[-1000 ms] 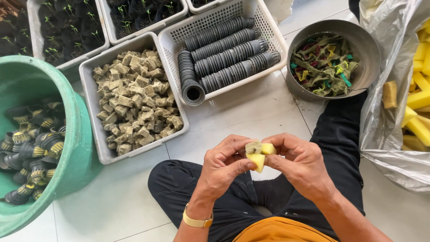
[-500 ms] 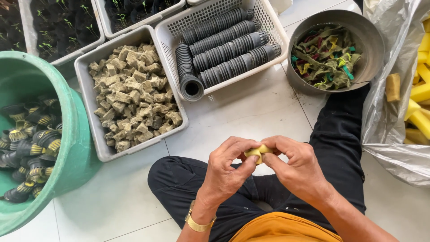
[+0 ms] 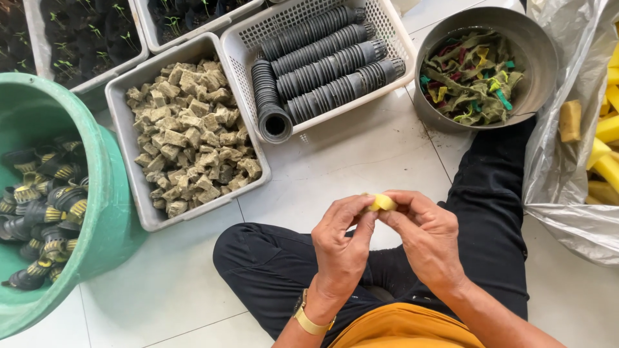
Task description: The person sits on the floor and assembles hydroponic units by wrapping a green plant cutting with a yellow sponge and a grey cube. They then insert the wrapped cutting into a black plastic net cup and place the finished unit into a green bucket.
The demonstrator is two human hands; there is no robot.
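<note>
A small yellow sponge piece (image 3: 382,202) is pinched between the fingertips of both hands, held above the lap. The left hand (image 3: 342,241) closes its thumb and forefinger on the piece's near-left side; the right hand (image 3: 429,235) grips it from the right, its fingers curled over the top so that only a sliver of yellow shows between the two hands. Both sets of fingers are closed on the piece, touching it and nearly touching each other.

A gold wristwatch (image 3: 308,319) sits on the left wrist. Under the hands are crossed legs in black trousers (image 3: 271,264) on a white tiled floor (image 3: 348,154).

Ahead of the hands lies a grey tray of brownish cubes (image 3: 190,145), and just beside it a white perforated basket (image 3: 387,38) holding rows of stacked black net pots (image 3: 322,58). To the right stands a round metal bowl (image 3: 535,58) of mixed cloth strips. Further right, a clear plastic bag (image 3: 561,193) holds yellow sponge blocks. At far left, a green tub (image 3: 77,161) contains net pots with yellow inserts.
</note>
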